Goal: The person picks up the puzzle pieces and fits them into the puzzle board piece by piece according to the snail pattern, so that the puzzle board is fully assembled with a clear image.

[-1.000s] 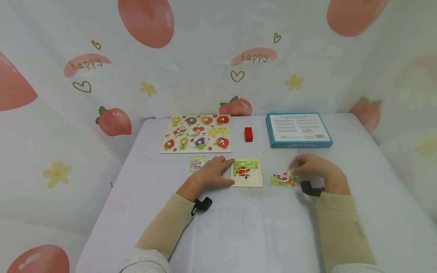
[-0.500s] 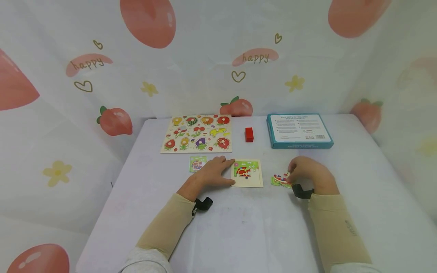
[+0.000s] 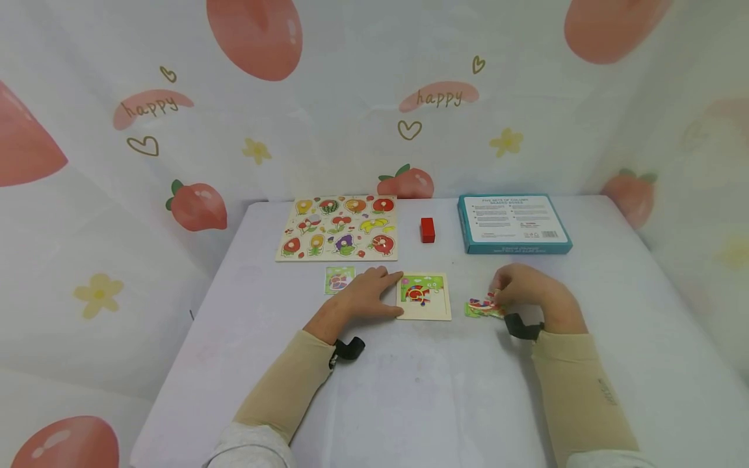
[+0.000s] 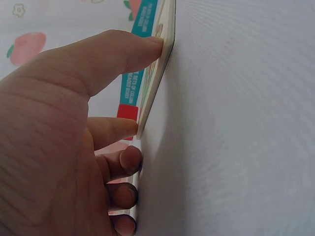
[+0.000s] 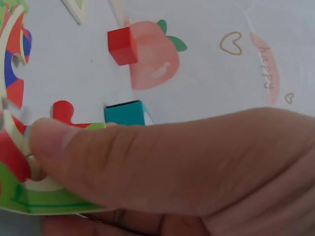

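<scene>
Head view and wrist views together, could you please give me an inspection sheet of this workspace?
Surface: white table, a few faint marks.
Job's things: puzzle tray, partly filled, bare at lower right; loose pieces bunched right of it.
Clutter: fruit board, red block, teal box, picture card.
Left grip: touches the tray's left edge.
Right grip: pinches one of the loose pieces.
Cables: nothing certain; thin dark mark beside the table, too small to identify.
Surroundings: white backdrop printed with fruit, flowers and "happy".

A square wooden puzzle (image 3: 440,310) lies flat, its red-and-green picture partly filled; right of the puzzle, loose pieces (image 3: 480,307) cluster, one piece (image 5: 64,196) pinched in the right hand (image 3: 523,286).
</scene>
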`<state>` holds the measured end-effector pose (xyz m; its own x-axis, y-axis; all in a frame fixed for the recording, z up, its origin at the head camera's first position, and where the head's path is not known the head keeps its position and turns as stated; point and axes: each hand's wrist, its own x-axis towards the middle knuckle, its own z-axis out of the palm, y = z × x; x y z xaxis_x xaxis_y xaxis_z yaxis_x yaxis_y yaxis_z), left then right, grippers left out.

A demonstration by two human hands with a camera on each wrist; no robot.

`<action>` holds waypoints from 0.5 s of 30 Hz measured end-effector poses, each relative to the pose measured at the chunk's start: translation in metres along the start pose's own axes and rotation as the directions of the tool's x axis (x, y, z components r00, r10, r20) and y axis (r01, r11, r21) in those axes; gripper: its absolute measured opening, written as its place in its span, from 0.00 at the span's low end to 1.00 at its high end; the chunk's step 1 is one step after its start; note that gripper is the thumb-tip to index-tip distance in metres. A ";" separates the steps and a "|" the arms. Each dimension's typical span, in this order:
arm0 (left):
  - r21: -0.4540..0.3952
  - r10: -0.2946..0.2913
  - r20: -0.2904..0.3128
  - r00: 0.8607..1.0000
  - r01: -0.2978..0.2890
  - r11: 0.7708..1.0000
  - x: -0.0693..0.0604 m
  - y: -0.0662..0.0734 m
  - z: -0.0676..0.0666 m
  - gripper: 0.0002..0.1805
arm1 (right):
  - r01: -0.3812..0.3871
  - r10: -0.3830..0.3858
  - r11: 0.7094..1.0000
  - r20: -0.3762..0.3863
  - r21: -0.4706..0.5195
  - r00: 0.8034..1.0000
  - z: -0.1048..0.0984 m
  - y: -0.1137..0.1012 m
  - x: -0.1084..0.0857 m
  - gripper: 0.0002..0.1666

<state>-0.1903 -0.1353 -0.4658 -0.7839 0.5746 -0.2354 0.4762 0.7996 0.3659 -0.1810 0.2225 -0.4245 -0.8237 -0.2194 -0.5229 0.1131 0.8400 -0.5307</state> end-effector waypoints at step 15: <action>0.004 0.012 -0.004 1.000 -0.012 1.000 0.000 -0.001 0.000 0.47 | 0.097 -0.089 0.987 -0.062 0.126 0.994 -0.017 0.002 -0.019 0.18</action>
<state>-0.1907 -0.1358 -0.4657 -0.7798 0.5832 -0.2276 0.4871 0.7936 0.3647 -0.1745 0.2365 -0.4044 -0.8634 -0.2625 -0.4309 0.1018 0.7458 -0.6583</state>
